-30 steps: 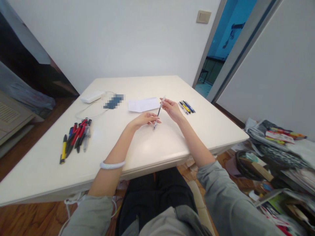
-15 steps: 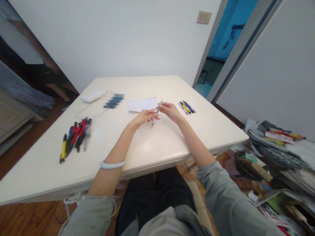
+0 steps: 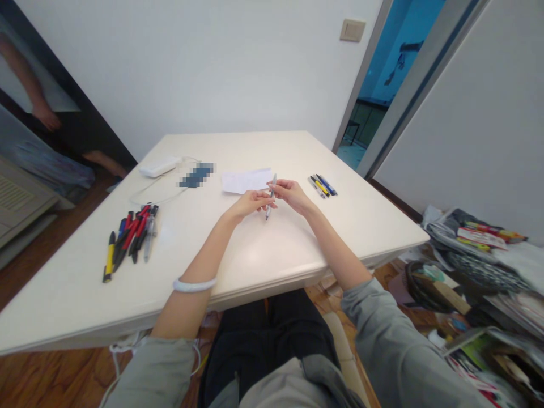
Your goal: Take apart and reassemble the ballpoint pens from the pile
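Note:
Both my hands meet over the middle of the white table (image 3: 263, 255) and hold one pen (image 3: 271, 192) between them. My left hand (image 3: 250, 204) pinches its lower end, and my right hand (image 3: 293, 195) grips the upper part with curled fingers. The pen stands nearly upright, tip down, just above the tabletop. A white bangle (image 3: 193, 285) sits on my left forearm. A white sheet of paper (image 3: 246, 180) lies just beyond my hands.
A bunch of several red, black, blue and yellow pens (image 3: 130, 238) lies at the left. A few pens (image 3: 323, 185) lie at the right. A white box with a cable (image 3: 159, 167) sits at the far left. Clutter (image 3: 471, 255) is piled on the floor at the right.
The pen has swung from a slanted pose to nearly upright, and my right hand has drawn closer to my left. A person's bare legs have come into view at the far left.

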`<state>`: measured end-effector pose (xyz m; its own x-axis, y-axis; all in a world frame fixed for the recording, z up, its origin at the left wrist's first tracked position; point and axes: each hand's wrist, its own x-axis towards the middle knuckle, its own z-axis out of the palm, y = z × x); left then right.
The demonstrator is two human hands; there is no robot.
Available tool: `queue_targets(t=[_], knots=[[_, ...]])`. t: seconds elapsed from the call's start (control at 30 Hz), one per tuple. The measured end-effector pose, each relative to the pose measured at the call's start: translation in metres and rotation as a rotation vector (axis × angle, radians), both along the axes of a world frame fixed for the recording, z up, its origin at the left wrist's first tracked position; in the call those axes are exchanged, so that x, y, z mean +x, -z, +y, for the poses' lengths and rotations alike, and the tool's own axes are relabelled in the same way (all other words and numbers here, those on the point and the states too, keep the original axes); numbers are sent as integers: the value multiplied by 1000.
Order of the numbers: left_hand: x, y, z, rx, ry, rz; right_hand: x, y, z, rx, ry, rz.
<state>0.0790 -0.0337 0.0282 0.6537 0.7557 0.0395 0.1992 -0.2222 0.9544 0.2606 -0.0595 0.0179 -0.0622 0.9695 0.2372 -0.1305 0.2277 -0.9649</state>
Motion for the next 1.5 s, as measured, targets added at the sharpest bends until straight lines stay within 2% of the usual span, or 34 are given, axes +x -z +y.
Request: queue_targets(t=[0.2,0.4,0.5,0.67,0.97,1.23,1.5], knots=[[1,0,-2,-6,24,10,-6,7,5,-36,67,14],[1,3,1,-37,-10,-37,-8,-3,-1,-45,3,57],[0,4,2,-36,-7,-24,-6,-1,1,-30,-24,53],[0,2,0,-38,19,11,-4,7,5,-29,20,76],[2,0,-1,-44,20,3,-4,-2,-2,-57,-26,120],[1,-1,-4,-39,51,32,-3,2,2,-46,40,100],[2,0,-3,-27,33,25,-3,0,0,-56,17,119]])
